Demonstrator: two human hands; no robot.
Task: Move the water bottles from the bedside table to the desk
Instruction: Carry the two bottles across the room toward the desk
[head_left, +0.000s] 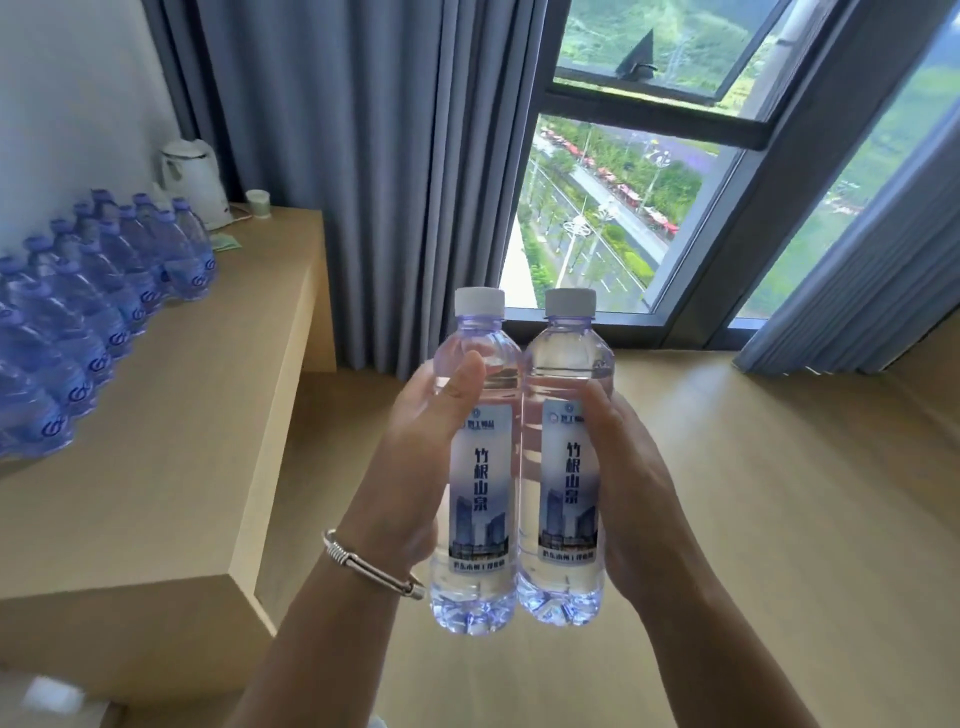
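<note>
Two full, weighty, slick bottles (514, 462) clamped upright between left hand (415, 457) and right hand (623, 467), fingers curled behind; best gripped mid-label.

Hotel room, wooden desk (171, 467) with kettle (189, 179), rows of bottled water (78, 312), grey curtains (374, 156), high-rise window (623, 208)

Two held bottles (517, 462) side by side, desk (171, 441) left
</note>
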